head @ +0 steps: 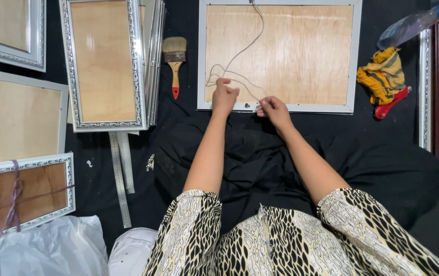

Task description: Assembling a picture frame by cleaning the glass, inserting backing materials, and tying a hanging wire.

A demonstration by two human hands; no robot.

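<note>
Plywood backs the white frame [356, 56] before us; our left hand [224, 96] and right hand [274, 110] both pinch thin string [240, 53] at its near edge.

Even, fairly bright overhead light, shadows soft and short. Plywood back of frame [279, 53] under hands evenly lit, no hotspot. Faint glare on glass of silver frame [103, 64] left of hands. Black cloth [280, 158] swallows detail toward body. Focus sharp mid-picture; slight softness and wide-angle stretch at corners. Plastic bag [51, 248] lower left near blown out.
</note>
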